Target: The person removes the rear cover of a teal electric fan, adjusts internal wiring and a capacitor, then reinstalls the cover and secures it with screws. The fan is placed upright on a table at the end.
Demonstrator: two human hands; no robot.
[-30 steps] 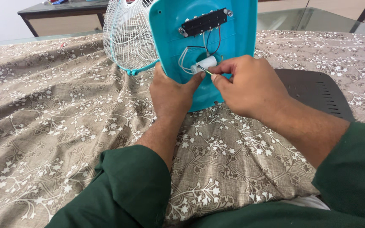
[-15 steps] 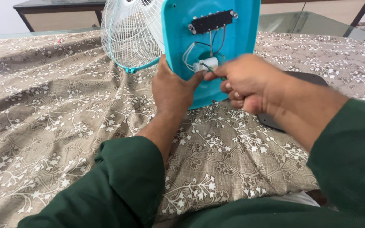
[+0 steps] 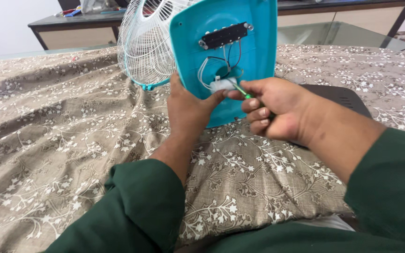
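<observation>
A brown bedspread (image 3: 62,140) with a white flower-and-vine print is covering the bed and filling most of the view, wrinkling into folds toward the near left corner. Toward the far edge of the bed, a small fan (image 3: 183,47) is standing upright on the cloth, its white wire grille (image 3: 141,47) facing left and its turquoise back panel (image 3: 254,61) facing the person. A flat black panel (image 3: 343,96) is lying on the bedspread just to the right of the fan, partly hidden behind the right forearm. On the turquoise panel, a black strip (image 3: 224,35) is sitting near the top, with thin wires running down from it to a small white part (image 3: 220,85). The left hand (image 3: 188,107), in a dark green sleeve, is bracing the fan from below, its thumb pressing against the white part and its fingers going out of sight behind the panel's edge. The right hand (image 3: 270,110) is closing its curled fingers around a small green-handled tool (image 3: 242,91), gripping it firmly, with the slim tip touching the white part right beside the left thumb.
</observation>
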